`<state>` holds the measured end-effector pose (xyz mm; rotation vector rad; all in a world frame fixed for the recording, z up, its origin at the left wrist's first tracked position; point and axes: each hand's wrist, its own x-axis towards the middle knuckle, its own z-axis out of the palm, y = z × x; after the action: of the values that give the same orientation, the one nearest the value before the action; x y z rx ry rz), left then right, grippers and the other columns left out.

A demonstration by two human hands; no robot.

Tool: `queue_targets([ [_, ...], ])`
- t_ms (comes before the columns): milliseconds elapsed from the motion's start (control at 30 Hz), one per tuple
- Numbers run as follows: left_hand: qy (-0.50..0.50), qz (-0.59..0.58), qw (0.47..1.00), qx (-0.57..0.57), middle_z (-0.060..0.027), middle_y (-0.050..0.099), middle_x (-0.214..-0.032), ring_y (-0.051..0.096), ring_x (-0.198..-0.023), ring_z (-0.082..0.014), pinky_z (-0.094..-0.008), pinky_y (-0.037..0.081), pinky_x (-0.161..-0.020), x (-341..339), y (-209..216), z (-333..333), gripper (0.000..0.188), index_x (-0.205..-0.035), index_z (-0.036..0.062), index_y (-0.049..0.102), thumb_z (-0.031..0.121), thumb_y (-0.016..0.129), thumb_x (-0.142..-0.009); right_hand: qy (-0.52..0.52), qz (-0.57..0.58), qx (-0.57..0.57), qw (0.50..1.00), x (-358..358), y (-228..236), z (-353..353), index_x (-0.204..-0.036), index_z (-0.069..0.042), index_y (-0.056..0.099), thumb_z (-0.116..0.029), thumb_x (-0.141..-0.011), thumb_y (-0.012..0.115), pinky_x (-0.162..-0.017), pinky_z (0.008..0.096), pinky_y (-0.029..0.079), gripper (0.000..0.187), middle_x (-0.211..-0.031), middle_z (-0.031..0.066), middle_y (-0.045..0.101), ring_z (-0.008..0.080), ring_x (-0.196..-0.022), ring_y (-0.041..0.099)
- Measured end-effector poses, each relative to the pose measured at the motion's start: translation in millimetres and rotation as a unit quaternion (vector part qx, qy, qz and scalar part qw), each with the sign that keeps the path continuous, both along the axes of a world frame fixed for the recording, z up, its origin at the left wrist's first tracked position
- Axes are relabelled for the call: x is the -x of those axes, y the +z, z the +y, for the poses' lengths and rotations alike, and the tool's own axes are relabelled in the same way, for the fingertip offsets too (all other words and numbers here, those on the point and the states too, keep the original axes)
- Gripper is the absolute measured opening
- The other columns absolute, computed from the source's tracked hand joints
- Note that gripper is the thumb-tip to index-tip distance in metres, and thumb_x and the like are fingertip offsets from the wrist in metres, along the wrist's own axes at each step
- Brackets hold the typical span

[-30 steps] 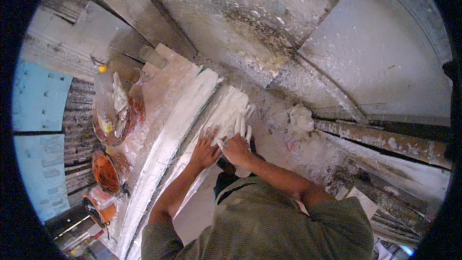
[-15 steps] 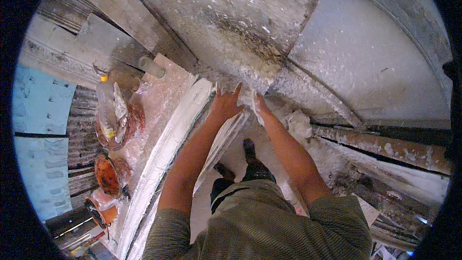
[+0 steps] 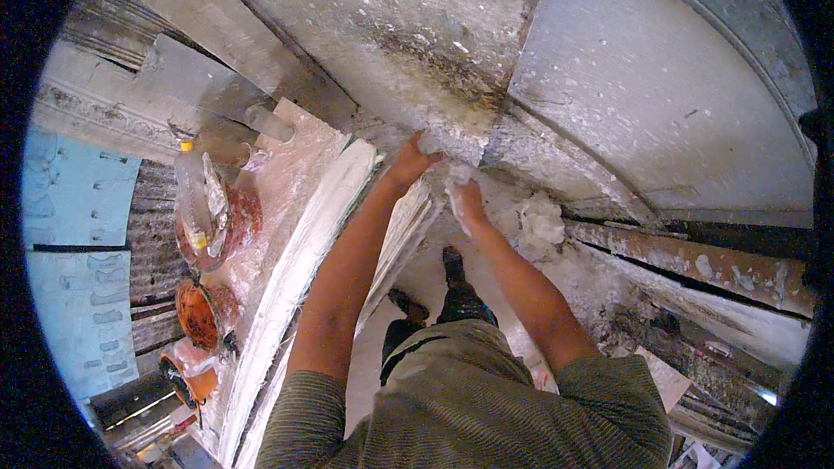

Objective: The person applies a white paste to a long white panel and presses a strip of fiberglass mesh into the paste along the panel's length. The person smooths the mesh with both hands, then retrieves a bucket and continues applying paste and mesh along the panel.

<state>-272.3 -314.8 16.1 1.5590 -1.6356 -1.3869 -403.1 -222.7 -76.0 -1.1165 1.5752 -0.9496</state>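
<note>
My left hand (image 3: 412, 162) is held over the far end of the long white fibre-edged sheets, its thumb and fingers apart and nothing visible in it. To its right, my right hand (image 3: 467, 201) is closed on a white fluffy clump (image 3: 455, 177), whose exact kind I cannot make out. The two hands are a short gap apart. Beside my left forearm runs a stack of long white sheets (image 3: 300, 274) with frayed fibres along the edge. More white sheets (image 3: 401, 230) lean under that forearm.
A plastic bottle with a yellow cap (image 3: 189, 187) stands on the dusty board (image 3: 295, 174) at left, near orange buckets (image 3: 207, 313). A whitish lump (image 3: 540, 224) lies right of my right hand. Large stained panels (image 3: 426, 9) rise ahead. Pipes and boards (image 3: 695, 265) lie at right.
My left hand has moved slightly up and away from the right one. My right hand has drawn back a little with the white clump. The view has shifted slightly.
</note>
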Motion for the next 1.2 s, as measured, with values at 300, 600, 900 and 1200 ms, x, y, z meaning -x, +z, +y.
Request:
queue_targets([
  [300,0.225,0.325,0.905,-0.156,-0.013,0.064,-0.11,0.065,-0.096,-0.0264,-0.0399,0.054,-0.083,-89,10,71,0.058,-0.134,0.0037,0.047,0.017,0.071,-0.083,0.344,0.393,0.028,0.852,-56,-8,38,-0.112,0.0,0.069,-0.04,-0.083,0.066,-0.095,0.0471,0.048,0.049,-0.123,0.0223,0.058,0.0383,-0.111,0.059],
  [600,0.384,0.156,0.902,-0.119,-0.0133,0.062,-0.114,0.061,-0.105,-0.0248,-0.038,0.047,-0.093,-144,-15,196,0.061,-0.139,0.0048,0.046,0.019,0.07,-0.084,0.407,0.48,0.002,0.777,-70,33,43,-0.098,-0.004,0.074,-0.045,-0.081,0.065,-0.083,0.0463,0.051,0.045,-0.109,0.0154,0.061,0.0318,-0.104,0.061],
  [900,0.243,-0.095,0.964,0.054,-0.0139,0.07,-0.109,0.063,-0.106,-0.0223,-0.0337,0.044,-0.096,-198,-13,280,0.027,-0.109,0.0003,0.067,0.017,0.07,-0.088,0.372,0.458,-0.093,0.802,-137,24,104,-0.112,-0.002,0.07,-0.042,-0.083,0.064,-0.088,0.0547,0.048,0.05,-0.119,0.0185,0.057,0.0356,-0.112,0.058],
  [1200,0.287,-0.068,0.95,0.101,-0.0135,0.072,-0.102,0.066,-0.096,-0.021,-0.0318,0.047,-0.091,-285,0,367,0.019,-0.104,-0.0007,0.07,0.007,0.069,-0.086,0.385,0.389,-0.091,0.832,-191,84,208,-0.12,0.008,0.06,-0.04,-0.091,0.056,-0.102,0.0614,0.038,0.056,-0.137,0.0365,0.044,0.0482,-0.125,0.048],
])
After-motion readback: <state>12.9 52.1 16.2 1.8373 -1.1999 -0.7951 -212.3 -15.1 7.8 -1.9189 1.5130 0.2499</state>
